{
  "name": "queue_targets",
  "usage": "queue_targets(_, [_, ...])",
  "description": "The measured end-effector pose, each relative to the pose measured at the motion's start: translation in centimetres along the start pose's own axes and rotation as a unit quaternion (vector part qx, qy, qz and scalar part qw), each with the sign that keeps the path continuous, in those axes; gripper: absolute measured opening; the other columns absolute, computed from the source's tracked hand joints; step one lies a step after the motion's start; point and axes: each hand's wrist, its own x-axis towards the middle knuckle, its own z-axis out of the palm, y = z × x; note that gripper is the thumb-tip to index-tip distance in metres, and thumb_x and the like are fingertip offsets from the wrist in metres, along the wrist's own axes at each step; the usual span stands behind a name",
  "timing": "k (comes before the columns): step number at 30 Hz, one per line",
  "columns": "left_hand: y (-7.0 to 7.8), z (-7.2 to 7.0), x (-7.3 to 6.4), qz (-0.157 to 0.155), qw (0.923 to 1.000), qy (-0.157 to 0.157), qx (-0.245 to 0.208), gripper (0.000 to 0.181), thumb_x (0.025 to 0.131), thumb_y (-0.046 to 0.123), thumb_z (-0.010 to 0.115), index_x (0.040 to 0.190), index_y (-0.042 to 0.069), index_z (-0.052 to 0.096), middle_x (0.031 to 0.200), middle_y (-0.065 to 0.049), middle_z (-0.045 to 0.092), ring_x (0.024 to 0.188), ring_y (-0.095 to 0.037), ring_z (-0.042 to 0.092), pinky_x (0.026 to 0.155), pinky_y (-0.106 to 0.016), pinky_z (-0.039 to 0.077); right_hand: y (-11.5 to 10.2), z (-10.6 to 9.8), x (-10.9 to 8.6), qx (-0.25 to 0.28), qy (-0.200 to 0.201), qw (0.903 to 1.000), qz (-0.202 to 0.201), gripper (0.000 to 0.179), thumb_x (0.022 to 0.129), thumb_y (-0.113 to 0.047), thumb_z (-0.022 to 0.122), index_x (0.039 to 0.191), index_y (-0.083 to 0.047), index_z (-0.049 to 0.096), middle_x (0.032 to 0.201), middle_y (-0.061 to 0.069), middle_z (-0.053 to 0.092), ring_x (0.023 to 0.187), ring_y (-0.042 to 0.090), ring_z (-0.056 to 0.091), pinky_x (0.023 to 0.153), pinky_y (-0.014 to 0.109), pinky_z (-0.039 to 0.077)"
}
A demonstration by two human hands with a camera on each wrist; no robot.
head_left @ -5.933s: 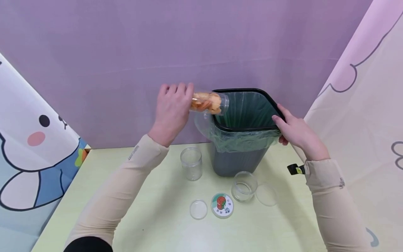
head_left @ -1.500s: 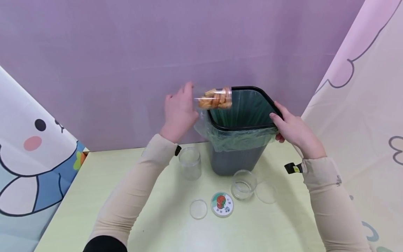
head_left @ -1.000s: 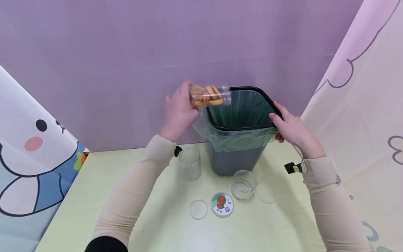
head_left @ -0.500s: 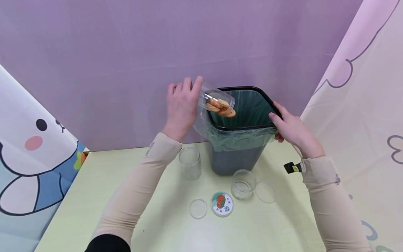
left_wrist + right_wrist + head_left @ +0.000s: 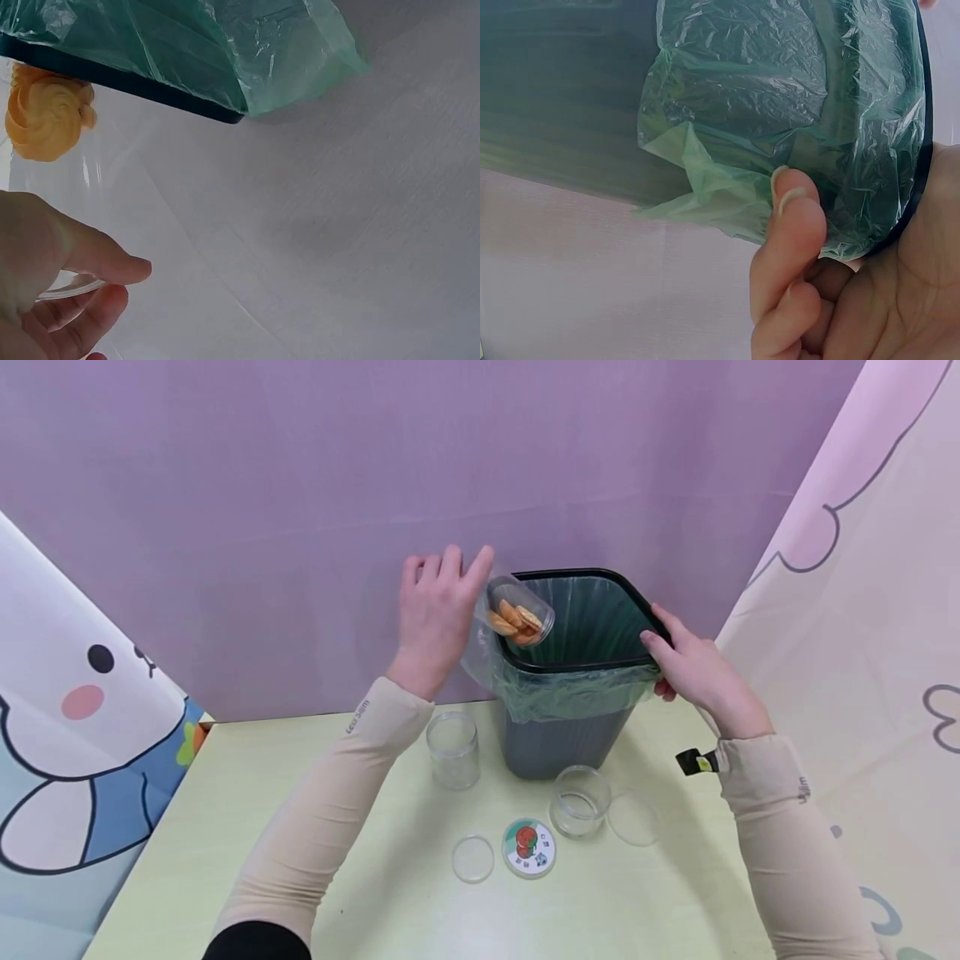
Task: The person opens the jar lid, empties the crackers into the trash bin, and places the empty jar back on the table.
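My left hand (image 5: 438, 614) grips a clear plastic jar (image 5: 522, 599) by its base end, thumb and fingers around the edge in the left wrist view. The jar tilts mouth-down to the right over the left rim of a grey trash bin (image 5: 566, 747). Several swirled cookies (image 5: 516, 622) lie inside it near the mouth. A green bag (image 5: 577, 697) lines the bin and folds down over its black rim. My right hand (image 5: 701, 672) holds the bin's right rim, its fingers curled against the bag (image 5: 750, 82) in the right wrist view.
On the table (image 5: 390, 893) stand an uncovered clear jar (image 5: 454, 764) left of the bin and a shorter one (image 5: 581, 814) in front. Near them lie a small clear lid (image 5: 472, 859), a tomato-printed lid (image 5: 529, 848) and a clear ring (image 5: 633, 820). A purple cloth wall (image 5: 300, 568) rises behind.
The jar has gone from lying level to tipping down toward the bin, and its cookies have slid toward the mouth; fewer show than at first. My right hand keeps hold of the rim.
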Motion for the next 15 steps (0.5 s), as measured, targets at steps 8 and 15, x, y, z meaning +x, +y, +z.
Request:
queue_targets(8, [0.34, -0.04, 0.04, 0.001, 1.0000, 0.000, 0.004, 0.041, 0.095, -0.011, 0.040, 0.119, 0.016, 0.060, 0.087, -0.010, 0.054, 0.081, -0.031, 0.058, 0.088, -0.043, 0.042, 0.00, 0.03, 0.00, 0.001, -0.003, 1.0000, -0.001, 0.070, 0.101, -0.062, 0.032, 0.159, -0.037, 0.002, 0.079, 0.015, 0.065, 0.066, 0.026, 0.063, 0.093, 0.057, 0.042])
queue_targets(15, [0.96, -0.34, 0.44, 0.005, 0.9994, 0.033, -0.006, 0.041, 0.094, -0.010, 0.035, 0.117, 0.015, 0.058, 0.085, -0.011, 0.052, 0.079, -0.031, 0.056, 0.085, -0.044, 0.042, 0.20, -0.15, -0.14, 0.002, 0.003, 1.0000, 0.001, 0.071, 0.100, -0.063, 0.032, 0.160, -0.037, 0.003, 0.077, 0.015, 0.065, 0.065, 0.026, 0.064, 0.095, 0.057, 0.042])
